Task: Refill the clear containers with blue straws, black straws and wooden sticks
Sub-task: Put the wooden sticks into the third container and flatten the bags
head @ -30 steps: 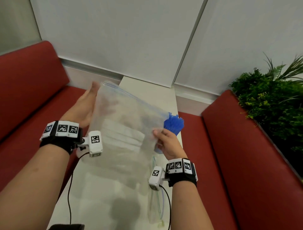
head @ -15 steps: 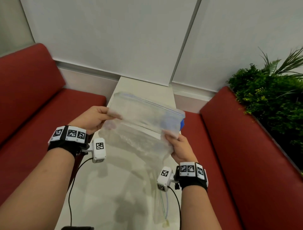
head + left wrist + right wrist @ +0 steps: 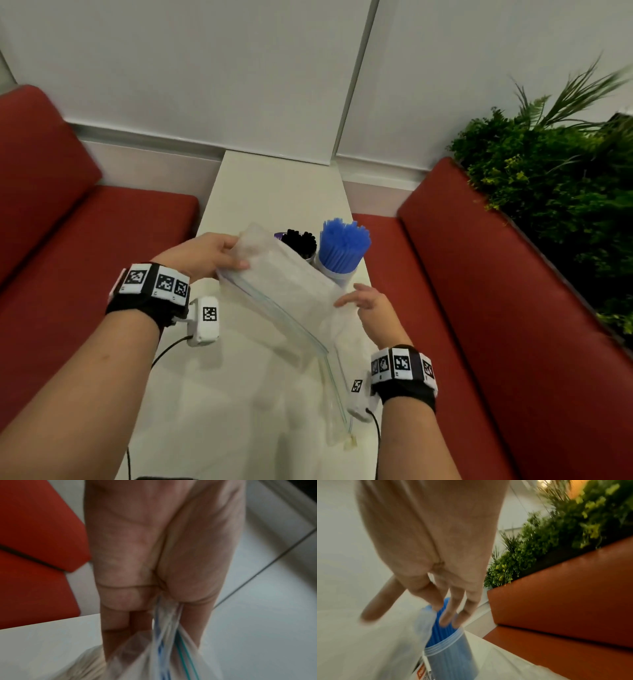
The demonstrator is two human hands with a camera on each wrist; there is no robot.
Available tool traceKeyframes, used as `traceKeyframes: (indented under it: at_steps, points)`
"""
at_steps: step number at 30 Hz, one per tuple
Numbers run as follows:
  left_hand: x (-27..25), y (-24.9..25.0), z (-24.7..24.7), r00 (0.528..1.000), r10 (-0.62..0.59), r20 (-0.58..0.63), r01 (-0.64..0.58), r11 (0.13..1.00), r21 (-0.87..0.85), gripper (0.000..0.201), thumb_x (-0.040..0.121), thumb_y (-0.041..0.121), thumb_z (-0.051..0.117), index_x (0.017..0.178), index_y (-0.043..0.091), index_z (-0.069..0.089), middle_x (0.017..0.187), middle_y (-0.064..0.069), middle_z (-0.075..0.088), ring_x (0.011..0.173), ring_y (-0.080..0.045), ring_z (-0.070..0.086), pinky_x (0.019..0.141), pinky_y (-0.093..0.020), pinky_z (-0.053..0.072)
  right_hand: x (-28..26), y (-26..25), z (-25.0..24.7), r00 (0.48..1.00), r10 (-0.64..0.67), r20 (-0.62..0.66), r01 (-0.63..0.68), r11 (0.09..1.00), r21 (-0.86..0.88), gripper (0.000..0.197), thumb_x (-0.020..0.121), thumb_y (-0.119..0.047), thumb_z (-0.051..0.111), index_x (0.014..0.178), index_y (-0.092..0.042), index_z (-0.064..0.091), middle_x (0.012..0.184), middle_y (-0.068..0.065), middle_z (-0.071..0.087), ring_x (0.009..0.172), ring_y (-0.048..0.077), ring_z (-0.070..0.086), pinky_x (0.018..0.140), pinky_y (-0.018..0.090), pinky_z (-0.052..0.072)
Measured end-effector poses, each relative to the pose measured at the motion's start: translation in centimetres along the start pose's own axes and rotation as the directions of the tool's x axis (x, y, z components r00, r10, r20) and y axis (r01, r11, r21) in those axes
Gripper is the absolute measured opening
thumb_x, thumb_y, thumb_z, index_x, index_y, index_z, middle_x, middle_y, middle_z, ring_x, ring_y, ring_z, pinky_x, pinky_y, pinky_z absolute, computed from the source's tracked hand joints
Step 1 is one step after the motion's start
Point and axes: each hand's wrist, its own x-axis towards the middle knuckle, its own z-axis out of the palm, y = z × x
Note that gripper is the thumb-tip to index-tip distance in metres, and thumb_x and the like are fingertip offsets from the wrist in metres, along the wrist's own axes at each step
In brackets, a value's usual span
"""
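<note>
Lowered since half a second ago, when both hands held it up across the view, the clear zip-seal plastic bag point(image 3: 281, 294) now slopes down toward the narrow white table point(image 3: 274, 185), uncovering the containers behind it. Only the left hand point(image 3: 202, 255) grips it, thumb and fingers pinching the sealed corner; the right hand point(image 3: 371, 308) has let go, fingers spread and relaxed just beside the bag's lower edge. Toward the table's right edge, the clear cylindrical container packed with blue straws point(image 3: 344, 246) looks full, and the one of black straws point(image 3: 300, 241) beside it is filled too. Wooden sticks seem to be what remains; the left wrist view hints at pale sticks in the bag, too blurred to confirm.
</note>
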Motion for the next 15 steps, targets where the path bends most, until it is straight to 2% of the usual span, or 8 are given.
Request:
traceKeyframes:
  at_steps: [2, 3, 5, 6, 8, 9, 12, 15]
  points:
    - [0.7, 2.0, 1.3, 0.995, 0.07, 0.071, -0.078, 0.989, 0.124, 0.033, 0.077, 0.022, 0.078, 0.109, 0.024, 0.074, 0.113, -0.008, 0.072, 0.108, -0.028, 0.067, 0.084, -0.032, 0.057, -1.0, 0.0, -0.7, 0.995, 0.008, -0.102, 0.001, 0.996, 0.092, 0.061, 0.081, 0.008, 0.048, 0.099, -0.045, 0.072, 0.145, -0.012, 0.048, 0.14, 0.019, 0.044, 0.108, 0.039, 0.042]
    - [1.2, 3.1, 2.3, 0.987, 0.076, 0.138, -0.102, 0.976, 0.192, 0.034, 0.078, 0.025, 0.078, 0.111, 0.025, 0.073, 0.114, -0.005, 0.072, 0.109, -0.027, 0.067, 0.09, -0.034, 0.055, -1.4, -0.3, -0.9, 0.996, 0.012, -0.087, 0.003, 0.984, 0.176, 0.056, 0.082, -0.005, 0.06, 0.113, -0.051, 0.066, 0.145, -0.018, 0.047, 0.141, 0.013, 0.042, 0.105, 0.036, 0.041]
    - [2.1, 5.4, 5.0, 0.947, 0.037, 0.319, -0.135, 0.947, 0.29, 0.035, 0.081, 0.024, 0.078, 0.115, 0.024, 0.071, 0.115, -0.006, 0.072, 0.109, -0.026, 0.067, 0.095, -0.036, 0.053, -1.8, -0.5, -0.9, 0.998, 0.02, 0.061, -0.035, 0.966, 0.256, 0.07, 0.076, -0.03, 0.082, 0.133, -0.057, 0.051, 0.148, -0.025, 0.044, 0.135, -0.001, 0.04, 0.104, 0.032, 0.039]
    - [2.5, 6.6, 6.5, 0.916, 0.012, 0.4, -0.15, 0.937, 0.314, 0.035, 0.082, 0.021, 0.077, 0.117, 0.021, 0.07, 0.115, -0.007, 0.072, 0.107, -0.026, 0.068, 0.093, -0.035, 0.054, -1.9, -0.4, -1.0, 0.989, 0.01, 0.147, -0.051, 0.958, 0.282, 0.071, 0.075, -0.033, 0.086, 0.135, -0.053, 0.054, 0.146, -0.022, 0.05, 0.13, -0.002, 0.047, 0.103, 0.031, 0.043]
    - [3.4, 8.5, 9.0, 0.895, 0.043, 0.443, -0.188, 0.939, 0.289, 0.035, 0.082, 0.015, 0.077, 0.117, 0.017, 0.07, 0.113, -0.008, 0.072, 0.102, -0.022, 0.07, 0.085, -0.028, 0.056, -2.0, 0.0, -1.4, 0.976, 0.0, 0.218, -0.075, 0.938, 0.338, 0.036, 0.08, -0.029, 0.085, 0.114, -0.031, 0.074, 0.121, -0.004, 0.073, 0.107, 0.01, 0.069, 0.089, 0.034, 0.053]
    - [3.9, 9.0, 9.8, 0.915, 0.106, 0.389, -0.208, 0.951, 0.23, 0.036, 0.082, 0.012, 0.076, 0.117, 0.017, 0.07, 0.112, -0.006, 0.073, 0.1, -0.02, 0.07, 0.083, -0.025, 0.055, -2.2, 0.4, -2.0, 0.984, 0.008, 0.177, -0.074, 0.925, 0.374, 0.02, 0.083, -0.03, 0.083, 0.102, -0.023, 0.077, 0.106, 0.002, 0.077, 0.094, 0.015, 0.072, 0.082, 0.037, 0.055]
    - [5.5, 8.0, 11.6, 0.962, 0.271, 0.039, -0.272, 0.962, 0.031, 0.04, 0.085, -0.001, 0.07, 0.119, 0.019, 0.068, 0.107, -0.009, 0.071, 0.092, -0.018, 0.067, 0.081, -0.03, 0.056, -2.6, 2.7, -3.9, 0.998, 0.055, -0.029, -0.034, 0.871, 0.49, 0.024, 0.089, -0.034, 0.076, 0.1, -0.014, 0.074, 0.1, 0.012, 0.076, 0.087, 0.023, 0.07, 0.078, 0.04, 0.057]
    - [7.5, 4.1, 15.9, 0.918, 0.254, -0.305, -0.247, 0.967, 0.063, 0.044, 0.09, 0.003, 0.064, 0.131, 0.019, 0.059, 0.124, -0.015, 0.062, 0.1, -0.024, 0.063, 0.091, -0.039, 0.051, -2.3, 5.1, -4.2, 0.985, 0.091, -0.147, -0.007, 0.873, 0.488, 0.013, 0.093, -0.027, 0.069, 0.101, -0.017, 0.073, 0.097, 0.004, 0.077, 0.082, 0.015, 0.071, 0.071, 0.03, 0.055]
